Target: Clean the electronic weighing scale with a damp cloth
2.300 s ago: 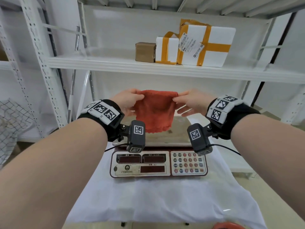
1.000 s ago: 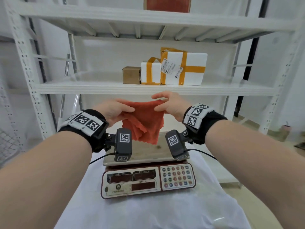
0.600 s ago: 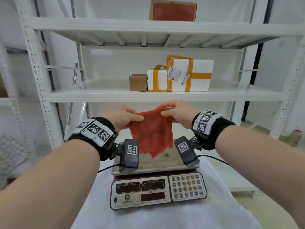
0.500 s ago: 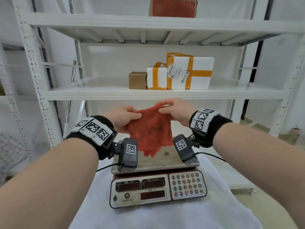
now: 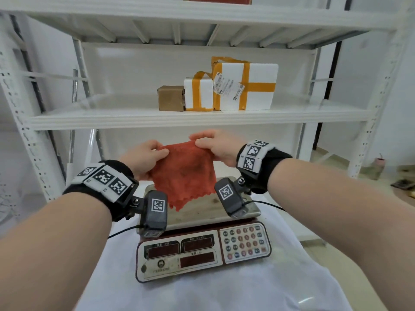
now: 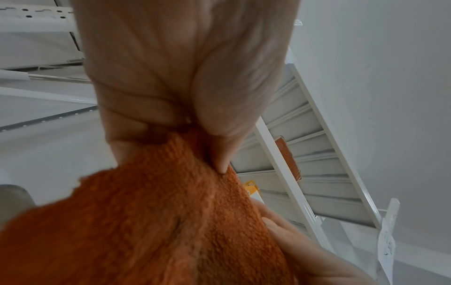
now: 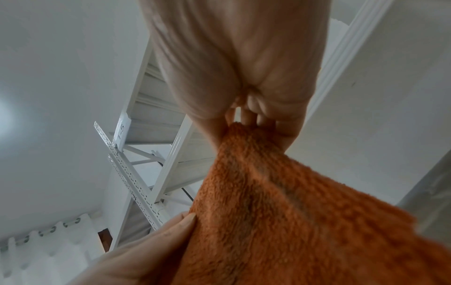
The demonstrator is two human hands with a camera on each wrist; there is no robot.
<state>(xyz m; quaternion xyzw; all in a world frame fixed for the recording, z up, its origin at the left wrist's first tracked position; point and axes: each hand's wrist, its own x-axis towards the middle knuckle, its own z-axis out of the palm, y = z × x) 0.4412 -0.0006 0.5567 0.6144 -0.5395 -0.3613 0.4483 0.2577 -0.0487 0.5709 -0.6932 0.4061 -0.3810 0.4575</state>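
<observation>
Both hands are up in front of the shelf, and the cloth (image 5: pixel 183 173) is hanging between them. The left hand (image 5: pixel 143 158) is pinching one top corner, thumb over the folded edge, and the right hand (image 5: pixel 216 147) is pinching the other, sitting a little higher, so the top edge is slanting. The cloth is draping down in a loose sheet, its scalloped lower edge dangling just above the scale (image 5: pixel 199 241), apparently not touching the metal pan (image 5: pixel 202 212), though from the head view that gap is hard to call.

The scale is sitting on the white-covered surface (image 5: pixel 224 292), displays dark, keypad to the right, and the pan is looking smudged and dull.

So this reads as the preparation step: the person is spreading or arranging the cloth, and no wiping appears to be under way yet. The wrist views are showing only thumbs and fingers clamped on orange pile; whether the cloth is actually damp, I can't tell.

The next move is likely calling for bringing the cloth down onto the pan, gathering it under one palm, and steadying the scale with the other hand so it isn't sliding on that sheet.
</observation>
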